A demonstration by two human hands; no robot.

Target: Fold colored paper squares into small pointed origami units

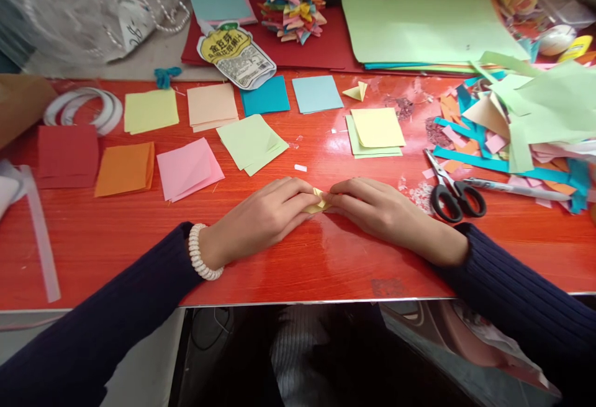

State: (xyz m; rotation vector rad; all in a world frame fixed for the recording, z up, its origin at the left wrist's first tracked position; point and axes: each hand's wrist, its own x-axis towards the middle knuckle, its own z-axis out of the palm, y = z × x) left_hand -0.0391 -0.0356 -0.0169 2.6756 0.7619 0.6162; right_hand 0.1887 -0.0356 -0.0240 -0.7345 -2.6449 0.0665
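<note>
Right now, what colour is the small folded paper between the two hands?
The small folded paper is pale yellow; the head view shows it best.

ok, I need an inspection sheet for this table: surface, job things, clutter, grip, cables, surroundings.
Surface: red table, wood-grained, dark scuffed patch near the front edge.
Job things: folded yellow paper at centre; coloured paper stacks beyond and to the left.
Clutter: scissors, pen and heaped paper scraps on the right; tape rolls far left.
Grip: left hand and right hand both hold the yellow paper at their fingertips.
Cables: a dark cable loops below the table, left of centre.
Surroundings: clear plastic bag at back left; green sheets at back right.
</note>
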